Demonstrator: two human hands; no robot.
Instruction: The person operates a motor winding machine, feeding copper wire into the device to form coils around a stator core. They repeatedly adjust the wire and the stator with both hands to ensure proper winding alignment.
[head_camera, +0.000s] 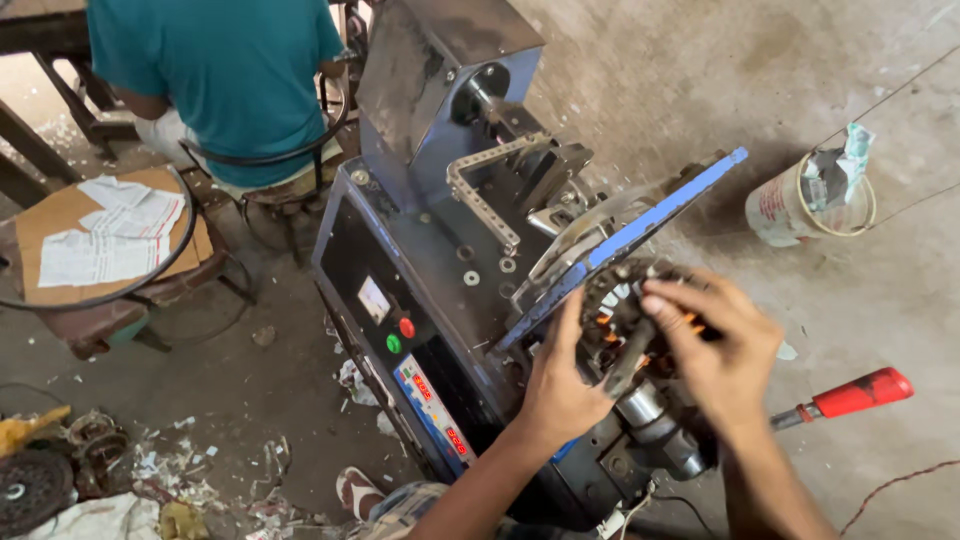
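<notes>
Daylight, soft and even, no hard glare. Brightest on the concrete floor (700, 90) top right and a washed-out patch at top left. Machine (440, 230) casts a diffuse shadow to its right, toward the bucket (800, 205). Dark metal panels take a dull sheen only. Right hand (715, 350) slightly motion-blurred at the fingers; left hand (560, 385) sharper. Bottom-left clutter is dim and soft. Wide-angle lens: straight edges bow a little near the corners. Mild compression smear overall.

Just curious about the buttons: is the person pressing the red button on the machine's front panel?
No. Both hands, left hand and right hand, are on the round stator; the red button sits untouched.
</notes>
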